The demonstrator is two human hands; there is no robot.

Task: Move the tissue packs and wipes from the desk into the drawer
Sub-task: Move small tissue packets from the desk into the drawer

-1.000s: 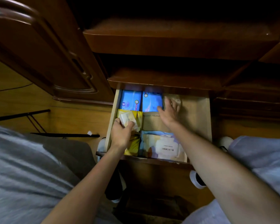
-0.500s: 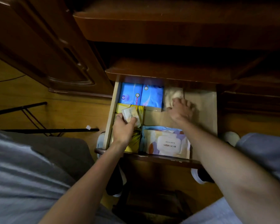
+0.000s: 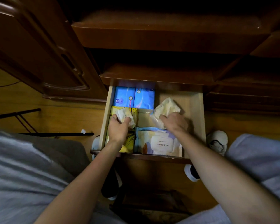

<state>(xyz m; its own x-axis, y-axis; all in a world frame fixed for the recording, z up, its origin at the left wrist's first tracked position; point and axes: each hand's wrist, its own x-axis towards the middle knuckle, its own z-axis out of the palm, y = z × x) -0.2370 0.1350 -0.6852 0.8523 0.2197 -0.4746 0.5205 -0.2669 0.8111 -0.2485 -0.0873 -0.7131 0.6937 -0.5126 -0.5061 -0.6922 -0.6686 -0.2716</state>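
Tissue packs and wipes are sitting inside the open wooden drawer (image 3: pixel 196 113). Two blue tissue packs (image 3: pixel 134 97) are lying side by side at the drawer's back-left corner, touching each other. A yellow tissue pack (image 3: pixel 128 139) is lying along the left wall, running from just in front of the blue ones to the front edge. A large wipes pack (image 3: pixel 160 143) with a white flap lid is lying at the front edge, just beside the yellow pack on its right. The back-right part of the drawer floor is showing bare wood.

Left hand (image 3: pixel 118 128) is hovering over the yellow pack, fingers closed around a small pale tissue pack (image 3: pixel 124 114), which is sticking out past the fingertips toward the back. Right hand (image 3: pixel 174 123) is gripping a crumpled pale plastic-wrapped pack (image 3: pixel 165 109) near the drawer's middle, above the wipes pack's back edge; the pack is tilting up toward the back right. Whether either held pack is touching anything below is not clear.

Both bare forearms are reaching in over the front edge. Grey clothing (image 3: pixel 23 167) is filling the lower left and right. Shoes (image 3: pixel 217 141) are showing on the floor beside the drawer's front-right corner. A dark wooden cabinet door (image 3: pixel 47 54) is standing at the left.
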